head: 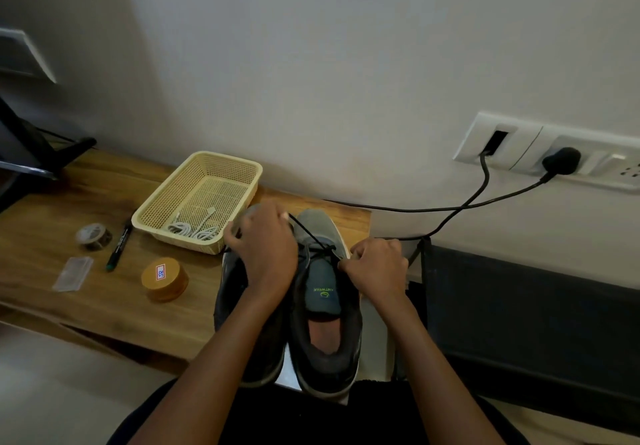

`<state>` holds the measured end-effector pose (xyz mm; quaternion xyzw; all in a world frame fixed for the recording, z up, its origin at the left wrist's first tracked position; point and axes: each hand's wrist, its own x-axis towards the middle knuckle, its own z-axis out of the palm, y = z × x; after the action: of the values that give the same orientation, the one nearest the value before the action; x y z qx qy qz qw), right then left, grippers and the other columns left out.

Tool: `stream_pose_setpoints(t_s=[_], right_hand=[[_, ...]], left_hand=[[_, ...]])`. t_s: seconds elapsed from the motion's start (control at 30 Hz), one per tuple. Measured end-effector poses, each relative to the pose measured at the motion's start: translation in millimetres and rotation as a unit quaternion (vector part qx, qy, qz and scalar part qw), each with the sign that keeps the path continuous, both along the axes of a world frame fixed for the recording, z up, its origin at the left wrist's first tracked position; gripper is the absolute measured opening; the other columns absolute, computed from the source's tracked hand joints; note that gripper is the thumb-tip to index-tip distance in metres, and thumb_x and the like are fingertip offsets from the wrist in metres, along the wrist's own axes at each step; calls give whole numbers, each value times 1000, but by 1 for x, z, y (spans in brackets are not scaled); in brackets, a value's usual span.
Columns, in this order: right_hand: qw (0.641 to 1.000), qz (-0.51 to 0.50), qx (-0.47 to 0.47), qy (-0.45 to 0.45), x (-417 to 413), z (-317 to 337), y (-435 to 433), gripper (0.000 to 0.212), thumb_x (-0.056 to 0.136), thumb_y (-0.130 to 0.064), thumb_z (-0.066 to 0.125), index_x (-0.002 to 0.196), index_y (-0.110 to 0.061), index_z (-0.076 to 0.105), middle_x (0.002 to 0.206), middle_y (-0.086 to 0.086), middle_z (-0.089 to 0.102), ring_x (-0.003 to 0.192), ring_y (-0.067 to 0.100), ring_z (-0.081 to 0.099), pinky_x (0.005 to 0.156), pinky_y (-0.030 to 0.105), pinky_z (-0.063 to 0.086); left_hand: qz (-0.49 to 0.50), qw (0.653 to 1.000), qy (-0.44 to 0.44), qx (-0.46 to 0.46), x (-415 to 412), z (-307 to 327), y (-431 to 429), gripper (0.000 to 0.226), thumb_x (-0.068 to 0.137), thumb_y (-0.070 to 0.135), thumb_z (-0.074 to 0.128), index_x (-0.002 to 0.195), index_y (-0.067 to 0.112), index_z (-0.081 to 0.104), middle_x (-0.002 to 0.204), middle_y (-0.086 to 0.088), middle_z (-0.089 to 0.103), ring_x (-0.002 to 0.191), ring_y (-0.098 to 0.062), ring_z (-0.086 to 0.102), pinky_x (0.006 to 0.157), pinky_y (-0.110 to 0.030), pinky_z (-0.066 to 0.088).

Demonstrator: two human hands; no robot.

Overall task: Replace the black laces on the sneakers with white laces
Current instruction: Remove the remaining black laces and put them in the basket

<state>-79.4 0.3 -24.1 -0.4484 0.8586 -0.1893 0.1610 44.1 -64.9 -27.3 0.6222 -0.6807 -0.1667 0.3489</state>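
Wooden desk [86,202], sneakers [325,292] lower centre at edge. Left hand [266,247] pinches black lace [311,233]; right hand [377,268] curled, pinching lace near eyelets. Risk: uneven tug tightens crossing, slides shoe off.

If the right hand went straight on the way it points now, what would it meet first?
Most likely the laced front of the right sneaker, just ahead of the right hand, which pinches the black lace. Beyond that sits the left hand. Depth is hard to judge.
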Motion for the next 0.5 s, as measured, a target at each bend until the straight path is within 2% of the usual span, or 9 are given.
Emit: stream_pose_setpoints(t_s=[0.1, 0.17, 0.23, 0.3, 0.33, 0.4, 0.47, 0.5], right_hand=[[1000, -1, 1, -7, 0, 0, 0, 20, 84, -29, 63, 73, -11, 62, 100, 2, 65, 112, 25, 40, 84, 33, 33], [1000, 2, 0, -6, 0, 0, 1, 23, 84, -30, 63, 70, -13, 58, 98, 3, 65, 111, 26, 40, 84, 34, 35], [1000, 6, -4, -8, 0, 0, 1, 28, 85, -30, 64, 65, -13, 54, 97, 3, 65, 110, 26, 41, 83, 33, 35], [1000, 5, -9, -17, 0, 0, 1, 32, 85, -29, 64, 60, -14, 51, 95, 4, 65, 109, 25, 41, 83, 33, 35], [1000, 4, -10, -21, -1, -1, 1, 31, 84, -29, 65, 61, -13, 52, 95, 4, 65, 109, 26, 41, 83, 33, 36], [1000, 5, -8, -26, -2, -2, 1, 31, 84, -29, 65, 61, -13, 51, 93, 6, 64, 108, 27, 42, 83, 33, 37], [1000, 8, -11, -27, -3, -3, 0, 27, 84, -28, 64, 63, -13, 55, 96, 6, 65, 110, 27, 42, 84, 33, 37], [1000, 9, -16, -25, -3, -3, 0, 22, 84, -28, 64, 69, -11, 61, 99, 5, 65, 111, 26, 41, 85, 33, 37]], left_hand=[[66, 991, 111, -26, 3, 3, -3, 7, 99, 15, 40, 94, 19, 43, 89, 6, 56, 92, -19, 52, 107, -43, 18], [96, 971, 215, -42, 1, 2, -3, 7, 99, 13, 39, 95, 19, 40, 87, 9, 53, 84, -15, 51, 107, -47, 25], [112, 941, 311, -66, -1, 0, -4, 4, 98, 16, 38, 94, 18, 39, 86, 12, 54, 85, -17, 55, 102, -56, 35], [115, 933, 333, -74, -2, 0, -4, 6, 92, 22, 39, 96, 19, 42, 91, 11, 54, 98, -24, 56, 98, -59, 37], [108, 946, 296, -73, -3, 1, -3, 10, 89, 22, 42, 98, 18, 46, 98, 7, 54, 108, -27, 53, 100, -59, 34], [48, 983, 143, -104, -4, 2, 1, 18, 84, 18, 52, 102, 19, 54, 121, 0, 52, 125, -27, 40, 107, -54, 21], [-58, 991, -16, -120, -7, 1, 8, 15, 78, 22, 60, 92, 26, 62, 136, 4, 46, 135, -23, 27, 107, -49, 6], [-103, 986, -85, -100, -9, 2, 12, 9, 78, 27, 62, 87, 29, 65, 141, 6, 43, 139, -22, 20, 107, -50, -1]])
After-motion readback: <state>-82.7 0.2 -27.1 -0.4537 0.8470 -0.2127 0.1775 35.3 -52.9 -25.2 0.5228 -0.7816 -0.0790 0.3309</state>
